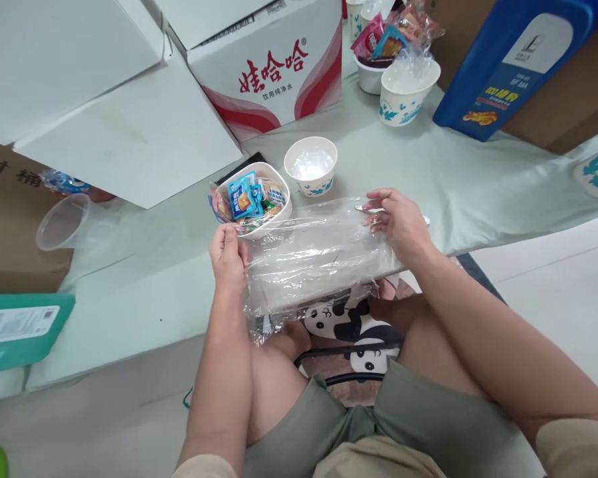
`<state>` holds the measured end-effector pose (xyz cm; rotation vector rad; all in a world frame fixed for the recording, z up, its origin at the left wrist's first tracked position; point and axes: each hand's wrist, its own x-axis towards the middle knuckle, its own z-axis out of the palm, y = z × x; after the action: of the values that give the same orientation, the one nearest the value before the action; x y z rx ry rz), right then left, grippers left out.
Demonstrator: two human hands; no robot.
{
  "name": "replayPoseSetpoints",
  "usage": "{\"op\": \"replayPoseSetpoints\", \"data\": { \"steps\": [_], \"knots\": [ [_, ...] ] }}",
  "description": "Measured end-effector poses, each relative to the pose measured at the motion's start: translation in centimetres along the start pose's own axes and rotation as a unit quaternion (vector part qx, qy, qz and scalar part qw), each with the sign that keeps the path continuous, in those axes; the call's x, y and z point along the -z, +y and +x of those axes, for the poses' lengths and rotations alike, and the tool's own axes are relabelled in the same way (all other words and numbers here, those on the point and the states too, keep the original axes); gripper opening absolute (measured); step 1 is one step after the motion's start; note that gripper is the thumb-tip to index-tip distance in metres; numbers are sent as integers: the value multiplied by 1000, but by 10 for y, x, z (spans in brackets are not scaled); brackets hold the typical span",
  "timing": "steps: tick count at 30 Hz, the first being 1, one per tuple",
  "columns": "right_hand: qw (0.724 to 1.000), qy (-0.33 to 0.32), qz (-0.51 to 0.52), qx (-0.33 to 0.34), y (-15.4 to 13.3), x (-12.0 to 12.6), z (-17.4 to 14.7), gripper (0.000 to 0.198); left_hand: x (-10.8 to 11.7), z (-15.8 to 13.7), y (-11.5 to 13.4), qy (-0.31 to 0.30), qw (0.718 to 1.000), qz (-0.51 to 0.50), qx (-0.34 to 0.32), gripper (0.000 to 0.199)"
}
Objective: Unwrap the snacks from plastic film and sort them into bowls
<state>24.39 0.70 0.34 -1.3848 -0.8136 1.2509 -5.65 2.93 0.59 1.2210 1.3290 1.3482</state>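
Fingers of the person's bare left hand [229, 259] are curled together with the thumb, clamped on the left edge of a wide, crinkled sheet of clear, shiny plastic film [313, 265]. Opposite, the bare right hand [401, 226] has its fingers slightly apart, bent toward the film's right end; whether they grip it or only touch it cannot be told. The film spans the space between the hands, its far part over the table and its near part past the table's edge, above the person's legs. Just beyond the left hand stands a rounded white bowl [283, 211] filled with small snack packets [246, 196], several of them bright blue; the film overlaps its front in this view. Just right of the bowl is a white cup printed with blue-green leaves [319, 189], with loose clear plastic inside. Both stand on a table covered in pale green cloth [144, 292]. Farther back are a white carton with large red Chinese lettering [274, 79], a second leaf-printed cup [403, 109] and a tall blue plastic jug [523, 73]. Toward the far left are a see-through plastic cup [62, 222] and a teal plastic container [20, 332]. Below the film show olive-green shorts [289, 431] and a panda-printed surface [336, 315]
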Motion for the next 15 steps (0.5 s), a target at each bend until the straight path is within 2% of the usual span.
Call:
{"op": "replayPoseSetpoints", "data": {
  "steps": [3,5,7,12,15],
  "knots": [
    [998,-46,3,-42,-1,3,-2,24,-3,-1,0,-16,1000,-3,-3,49],
    [997,-54,-36,-34,0,3,-3,28,-5,0,-1,-31,1000,-5,-4,49],
    [998,-38,-56,-16,1,3,-2,25,-6,1,-2,-43,999,-3,-9,48],
    [998,26,-33,48,2,4,2,15,1,6,-7,-76,996,45,-24,47],
    [994,46,-68,78,1,7,4,15,6,8,-11,-93,993,75,-12,46]
  ]
}}
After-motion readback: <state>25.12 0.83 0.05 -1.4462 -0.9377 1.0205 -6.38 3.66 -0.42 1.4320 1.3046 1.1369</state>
